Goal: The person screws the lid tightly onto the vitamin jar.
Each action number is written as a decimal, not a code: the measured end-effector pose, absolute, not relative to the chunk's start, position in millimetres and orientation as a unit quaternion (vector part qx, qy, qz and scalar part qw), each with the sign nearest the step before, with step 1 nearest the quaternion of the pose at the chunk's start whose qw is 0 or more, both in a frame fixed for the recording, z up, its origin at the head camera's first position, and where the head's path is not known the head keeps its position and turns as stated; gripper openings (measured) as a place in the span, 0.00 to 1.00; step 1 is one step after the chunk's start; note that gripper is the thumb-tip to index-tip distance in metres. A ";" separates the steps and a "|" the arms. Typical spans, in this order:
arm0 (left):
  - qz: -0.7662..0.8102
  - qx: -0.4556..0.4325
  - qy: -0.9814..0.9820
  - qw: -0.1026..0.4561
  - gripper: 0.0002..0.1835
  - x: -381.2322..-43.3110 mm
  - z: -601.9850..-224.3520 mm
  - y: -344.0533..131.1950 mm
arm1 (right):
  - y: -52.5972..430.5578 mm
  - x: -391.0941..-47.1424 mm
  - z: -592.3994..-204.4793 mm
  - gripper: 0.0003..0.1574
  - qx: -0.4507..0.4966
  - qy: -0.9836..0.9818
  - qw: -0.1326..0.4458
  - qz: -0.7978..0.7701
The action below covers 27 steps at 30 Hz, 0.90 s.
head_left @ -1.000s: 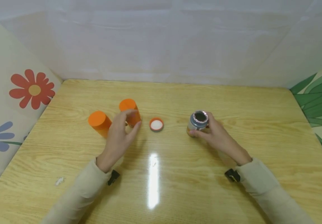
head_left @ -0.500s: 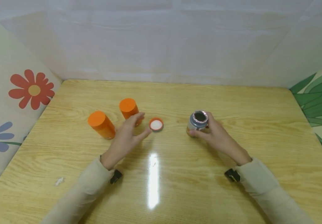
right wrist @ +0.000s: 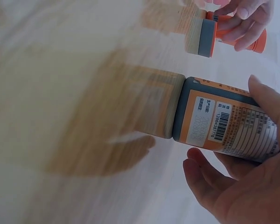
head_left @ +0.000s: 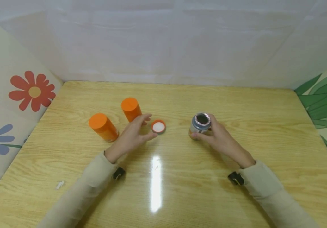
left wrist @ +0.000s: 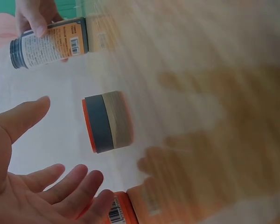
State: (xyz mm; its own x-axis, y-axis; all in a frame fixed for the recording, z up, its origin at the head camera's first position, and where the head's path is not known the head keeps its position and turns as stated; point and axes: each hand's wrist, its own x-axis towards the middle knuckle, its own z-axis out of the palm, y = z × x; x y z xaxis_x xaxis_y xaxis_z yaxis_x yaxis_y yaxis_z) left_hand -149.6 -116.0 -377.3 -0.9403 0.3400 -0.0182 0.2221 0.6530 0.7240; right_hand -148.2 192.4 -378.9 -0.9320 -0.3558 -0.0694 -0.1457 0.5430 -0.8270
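My right hand [head_left: 221, 139] grips an uncapped grey bottle [head_left: 199, 125], fingers and thumb round its sides; scraps of silvery foil edge its mouth. Upright on the table, the bottle shows an orange and white label [right wrist: 219, 123] in the right wrist view. Its dark inside cannot be made out. Near the middle lies an upturned screw cap [head_left: 158, 126], grey outside with an orange-red rim and white liner. My left hand [head_left: 130, 136] is beside that cap, thumb and fingers spread apart and not touching it. In the left wrist view, a gap shows between the fingers and the cap [left wrist: 105, 122].
Two orange canisters stand to the left: a nearer canister [head_left: 103, 127] and a farther canister [head_left: 131, 109], partly hidden behind my left hand. A small whitish mark [head_left: 60, 184] is on the wooden table [head_left: 186, 190] at front left. A white cloth [head_left: 163, 44] hangs behind the table.
My left hand has moved right, from beside the farther orange canister to beside the upturned cap, its fingers spreading. The right hand and bottle have stayed nearly still.
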 end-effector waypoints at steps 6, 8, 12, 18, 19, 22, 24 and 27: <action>0.386 0.150 0.903 0.115 0.43 -158.1 -381.0 -112.6 | 191.5 -146.2 -377.9 0.43 -0.149 0.869 0.118 -0.458; 0.393 0.145 0.899 0.127 0.43 -160.6 -382.5 -110.9 | 191.5 -146.0 -378.0 0.43 -0.149 0.868 0.119 -0.458; 0.392 0.151 0.898 0.130 0.42 -165.8 -384.1 -105.9 | 191.8 -145.5 -378.1 0.44 -0.148 0.868 0.120 -0.459; 0.342 0.174 0.917 0.112 0.42 -170.2 -384.1 -100.0 | 191.3 -145.6 -377.5 0.43 -0.149 0.868 0.120 -0.458; 0.335 0.175 0.919 0.111 0.42 -170.3 -384.0 -99.6 | 191.2 -145.8 -377.6 0.43 -0.150 0.869 0.120 -0.457; 0.314 0.187 0.926 0.097 0.41 -170.5 -384.6 -98.9 | 191.7 -145.9 -377.9 0.43 -0.151 0.870 0.119 -0.454; 0.303 0.197 0.928 0.086 0.39 -170.1 -385.2 -98.8 | 192.1 -145.9 -378.4 0.43 -0.149 0.869 0.120 -0.456; 0.283 0.207 0.933 0.080 0.35 -169.0 -386.0 -98.4 | 192.5 -145.4 -378.8 0.44 -0.146 0.867 0.124 -0.460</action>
